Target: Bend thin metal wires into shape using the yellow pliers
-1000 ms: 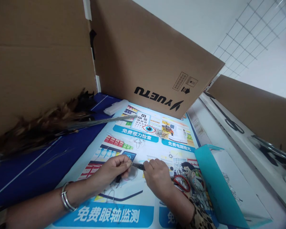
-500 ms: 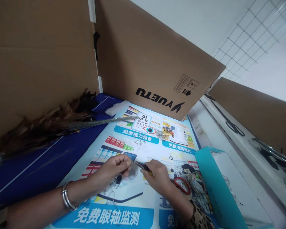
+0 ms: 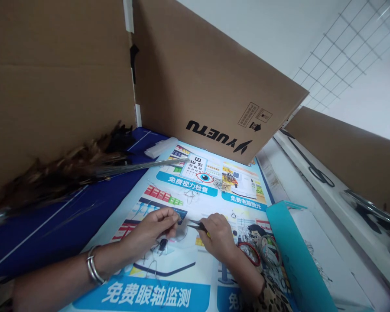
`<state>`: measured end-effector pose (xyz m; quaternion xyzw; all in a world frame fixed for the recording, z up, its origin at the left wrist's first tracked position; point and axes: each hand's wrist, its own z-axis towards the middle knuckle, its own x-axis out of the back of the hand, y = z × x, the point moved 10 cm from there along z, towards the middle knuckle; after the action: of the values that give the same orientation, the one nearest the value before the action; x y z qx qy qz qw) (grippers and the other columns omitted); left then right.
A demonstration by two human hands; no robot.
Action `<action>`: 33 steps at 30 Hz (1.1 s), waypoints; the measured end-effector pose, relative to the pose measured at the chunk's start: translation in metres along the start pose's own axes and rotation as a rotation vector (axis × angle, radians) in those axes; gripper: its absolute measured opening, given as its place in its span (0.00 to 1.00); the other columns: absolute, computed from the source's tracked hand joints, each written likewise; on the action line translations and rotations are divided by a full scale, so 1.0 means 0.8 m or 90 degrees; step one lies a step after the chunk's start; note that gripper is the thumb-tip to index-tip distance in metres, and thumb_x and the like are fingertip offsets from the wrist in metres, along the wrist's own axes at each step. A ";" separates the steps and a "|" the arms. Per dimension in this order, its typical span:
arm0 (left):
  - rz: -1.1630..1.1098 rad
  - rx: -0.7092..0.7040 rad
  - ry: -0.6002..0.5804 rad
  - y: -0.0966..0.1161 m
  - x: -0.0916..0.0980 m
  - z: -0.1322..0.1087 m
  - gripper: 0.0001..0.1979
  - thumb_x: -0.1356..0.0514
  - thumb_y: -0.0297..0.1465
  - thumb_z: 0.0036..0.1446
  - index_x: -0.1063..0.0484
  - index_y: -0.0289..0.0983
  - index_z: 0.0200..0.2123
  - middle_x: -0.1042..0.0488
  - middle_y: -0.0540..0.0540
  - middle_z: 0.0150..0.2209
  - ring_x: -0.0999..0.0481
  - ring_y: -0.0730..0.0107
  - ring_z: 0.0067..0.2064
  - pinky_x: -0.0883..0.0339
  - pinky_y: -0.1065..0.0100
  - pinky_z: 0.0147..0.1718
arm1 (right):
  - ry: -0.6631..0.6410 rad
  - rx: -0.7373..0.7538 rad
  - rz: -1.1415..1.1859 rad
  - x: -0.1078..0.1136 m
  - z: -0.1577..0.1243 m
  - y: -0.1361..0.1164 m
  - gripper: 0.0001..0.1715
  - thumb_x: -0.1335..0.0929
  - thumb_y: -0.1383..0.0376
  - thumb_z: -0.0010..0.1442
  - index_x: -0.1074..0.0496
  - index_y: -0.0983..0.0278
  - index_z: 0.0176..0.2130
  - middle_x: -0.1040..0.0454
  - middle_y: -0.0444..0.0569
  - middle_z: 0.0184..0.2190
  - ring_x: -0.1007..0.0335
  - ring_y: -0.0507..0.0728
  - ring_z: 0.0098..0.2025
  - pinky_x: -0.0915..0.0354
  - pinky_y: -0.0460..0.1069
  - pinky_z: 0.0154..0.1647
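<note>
My left hand (image 3: 162,224) is closed in a pinch above the printed sheet (image 3: 178,260), holding what looks like a thin wire (image 3: 183,236) that curves below the fingertips. In my right hand (image 3: 218,237) is a pair of long-nosed pliers (image 3: 198,225) with dark and yellow handles. The jaws stand apart and point left toward my left fingertips, with a small gap between. Under my left hand lie several bent wire pieces and a small dark item (image 3: 163,245). How much wire my left fingers cover is hidden.
To the right lie a red ring (image 3: 249,253), a coil of wire (image 3: 269,250) and a teal box (image 3: 297,255). Feathers (image 3: 68,167) and a bundle of straight wires (image 3: 146,164) lie at the left. Cardboard panels (image 3: 208,78) stand behind.
The pliers' jaws have opened and moved slightly right, away from my left fingertips. My left hand keeps its pinch, almost in the same place.
</note>
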<state>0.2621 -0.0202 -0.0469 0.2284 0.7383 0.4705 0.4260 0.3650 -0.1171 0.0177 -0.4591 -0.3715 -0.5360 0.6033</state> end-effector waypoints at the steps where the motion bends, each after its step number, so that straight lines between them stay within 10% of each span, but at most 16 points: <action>1: 0.000 0.001 0.001 -0.001 0.001 0.000 0.12 0.39 0.38 0.59 0.33 0.36 0.28 0.30 0.52 0.23 0.34 0.75 0.24 0.43 0.72 0.26 | 0.000 0.002 0.001 0.000 0.000 -0.001 0.07 0.35 0.65 0.60 0.30 0.64 0.40 0.32 0.49 0.32 0.38 0.57 0.37 0.43 0.51 0.39; 33: 0.057 0.016 -0.027 0.000 -0.006 0.001 0.14 0.39 0.40 0.57 0.34 0.37 0.26 0.32 0.54 0.20 0.37 0.77 0.21 0.46 0.73 0.22 | 0.033 -0.005 0.043 0.006 -0.004 0.007 0.08 0.35 0.62 0.62 0.29 0.63 0.39 0.28 0.50 0.31 0.32 0.56 0.35 0.38 0.48 0.37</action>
<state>0.2655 -0.0234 -0.0454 0.2764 0.7239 0.4747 0.4173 0.3707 -0.1213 0.0204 -0.4596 -0.3377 -0.5287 0.6286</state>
